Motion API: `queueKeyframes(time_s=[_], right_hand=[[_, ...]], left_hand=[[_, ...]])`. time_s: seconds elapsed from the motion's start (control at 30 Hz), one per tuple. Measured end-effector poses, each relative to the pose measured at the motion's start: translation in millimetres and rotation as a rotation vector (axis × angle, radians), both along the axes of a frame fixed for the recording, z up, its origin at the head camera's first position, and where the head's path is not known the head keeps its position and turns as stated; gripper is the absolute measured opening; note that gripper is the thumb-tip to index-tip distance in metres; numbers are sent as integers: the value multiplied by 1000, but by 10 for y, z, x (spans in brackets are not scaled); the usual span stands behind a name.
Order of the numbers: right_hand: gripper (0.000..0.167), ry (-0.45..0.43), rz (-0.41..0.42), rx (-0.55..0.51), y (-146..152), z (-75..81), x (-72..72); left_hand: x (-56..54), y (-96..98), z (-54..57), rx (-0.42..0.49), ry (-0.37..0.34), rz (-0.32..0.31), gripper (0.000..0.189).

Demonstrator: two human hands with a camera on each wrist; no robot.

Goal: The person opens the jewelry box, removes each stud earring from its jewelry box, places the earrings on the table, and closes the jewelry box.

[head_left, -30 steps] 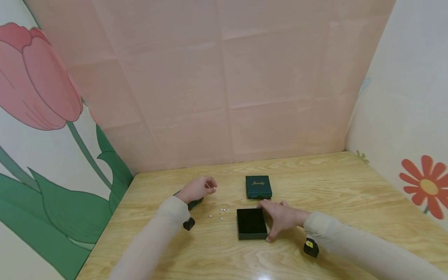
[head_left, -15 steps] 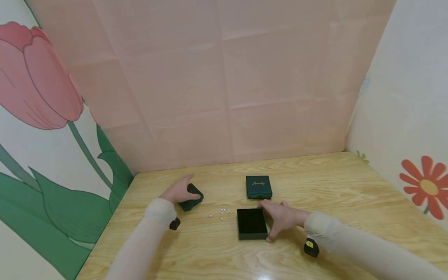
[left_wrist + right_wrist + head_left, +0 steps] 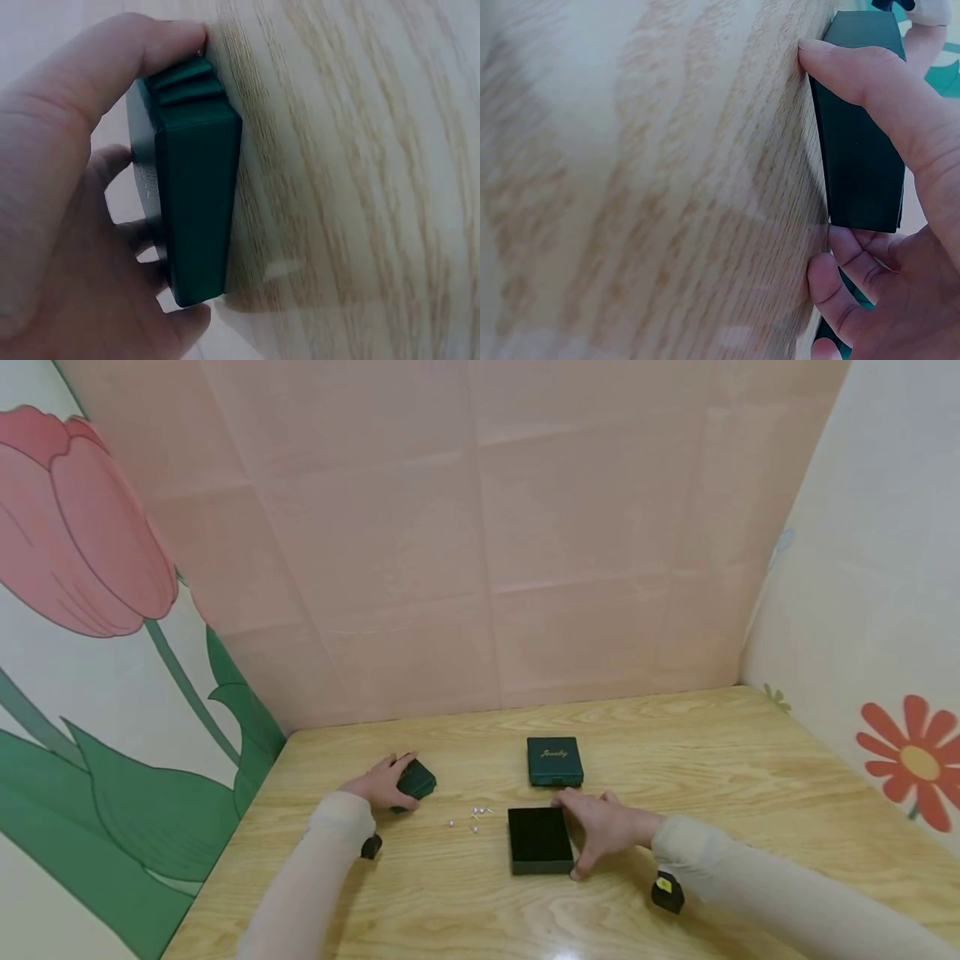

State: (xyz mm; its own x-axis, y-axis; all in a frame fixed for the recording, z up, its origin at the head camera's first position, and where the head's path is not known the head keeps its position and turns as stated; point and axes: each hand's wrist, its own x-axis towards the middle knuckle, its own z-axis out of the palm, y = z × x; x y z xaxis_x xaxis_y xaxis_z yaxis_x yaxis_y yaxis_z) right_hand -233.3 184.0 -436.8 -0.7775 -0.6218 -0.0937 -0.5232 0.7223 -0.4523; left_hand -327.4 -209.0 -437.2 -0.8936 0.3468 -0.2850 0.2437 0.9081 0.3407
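My left hand (image 3: 382, 785) grips a small dark green box (image 3: 417, 779) on the table's left side. In the left wrist view the thumb is at the ridged end of the green box (image 3: 199, 202), and the fingers wrap its far edge and other end; its lid is down. My right hand (image 3: 611, 823) holds the right side of an open, dark-lined box (image 3: 542, 867), thumb at the near corner and fingers at the far one. Several tiny pins with pale, pearl-like heads (image 3: 476, 830) lie between the two hands.
A closed dark green box (image 3: 553, 760) with gold "Jewelry" lettering stands behind the open box. The wooden table (image 3: 675, 743) ends at a pink backdrop (image 3: 480, 568). Flower-printed panels (image 3: 885, 610) flank it.
A thin item pinched in my left hand one second ago is gone from it. That hand has moved left, first spread by the green box, now gripping it. My right hand stays put.
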Motion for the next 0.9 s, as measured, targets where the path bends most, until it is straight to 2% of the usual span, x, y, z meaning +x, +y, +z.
queueKeyframes(time_s=[0.1,0.27,0.47,0.57,0.67,0.73,0.9], right_hand=[[91,-10,-3,-1,-1,2,-1],[92,-18,-6,0,0,-3,-3],[93,-21,-7,-4,2,-17,-15],[93,-25,-5,-4,3,-26,-23],[93,-28,-2,-7,9,-37,-31],[94,-29,-2,-7,14,-38,-33],[95,-43,-9,3,15,-37,-41]], left_hand=[[-21,5,-4,20,18,12,94],[-60,24,14,-4,48,44,92],[-64,124,137,-60,31,71,90],[-45,227,215,-90,55,52,88],[-2,392,318,-114,107,2,87],[50,531,385,-138,157,-58,86],[292,925,564,-164,275,-235,87]])
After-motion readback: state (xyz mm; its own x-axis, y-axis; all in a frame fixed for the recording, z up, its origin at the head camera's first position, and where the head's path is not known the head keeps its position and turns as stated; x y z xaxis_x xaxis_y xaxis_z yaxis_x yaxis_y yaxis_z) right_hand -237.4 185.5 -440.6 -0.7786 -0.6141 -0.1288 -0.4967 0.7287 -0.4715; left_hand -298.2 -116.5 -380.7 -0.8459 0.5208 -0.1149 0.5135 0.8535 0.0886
